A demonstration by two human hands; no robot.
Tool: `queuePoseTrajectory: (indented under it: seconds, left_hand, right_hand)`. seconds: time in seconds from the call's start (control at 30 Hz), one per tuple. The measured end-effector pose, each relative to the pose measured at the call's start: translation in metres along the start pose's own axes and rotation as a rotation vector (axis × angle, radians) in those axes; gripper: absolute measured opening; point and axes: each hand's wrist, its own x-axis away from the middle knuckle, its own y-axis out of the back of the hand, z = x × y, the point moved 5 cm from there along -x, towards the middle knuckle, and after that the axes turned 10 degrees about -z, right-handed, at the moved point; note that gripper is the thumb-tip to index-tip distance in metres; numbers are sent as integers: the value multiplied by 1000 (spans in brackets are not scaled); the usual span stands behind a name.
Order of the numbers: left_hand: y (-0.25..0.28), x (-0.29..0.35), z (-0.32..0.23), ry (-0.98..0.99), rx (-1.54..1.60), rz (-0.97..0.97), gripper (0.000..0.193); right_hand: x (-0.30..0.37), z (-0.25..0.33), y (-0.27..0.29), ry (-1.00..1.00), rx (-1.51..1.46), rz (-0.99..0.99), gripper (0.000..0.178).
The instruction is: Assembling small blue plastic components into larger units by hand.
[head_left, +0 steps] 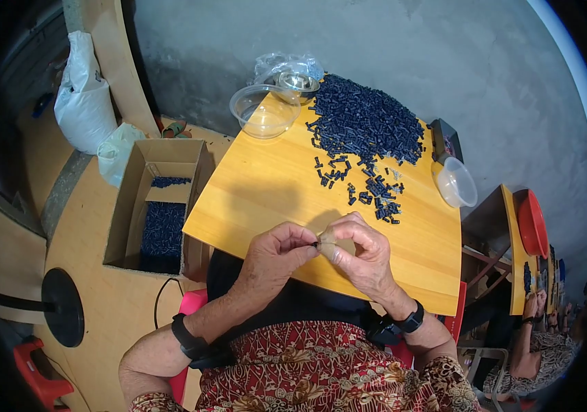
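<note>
Both hands are close together over the near edge of the yellow wooden table [238, 206]. My left hand [271, 261] pinches a small dark piece [317, 244] between thumb and forefinger. My right hand [363, 255] is closed in a pinch just beside that piece; whatever its fingertips hold is too small to make out. Beyond the hands lies a loose group of short dark-blue tube-like pieces [380, 196], with some tiny clear bits [394, 175] among them. Farther back rises a large pile of the same dark-blue pieces [365, 117].
Clear plastic bowls stand at the table's far left [266, 134] and right edge [459, 182]. A dark box [446, 141] sits behind the right one. On the floor at left is an open carton [194, 161] holding dark pieces. At right, another person [530, 353] works near a red basin [532, 223].
</note>
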Motion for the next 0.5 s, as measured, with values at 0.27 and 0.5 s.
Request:
queuePoseTrajectory:
  seconds: [0.27, 0.5]
  left_hand:
    - [1, 1, -2, -11, -24, -4, 11]
    - [-1, 1, -3, -38, -72, 12, 12]
  right_hand:
    - [2, 9, 0, 171, 163, -28, 11]
    - [4, 6, 0, 163, 84, -115, 12]
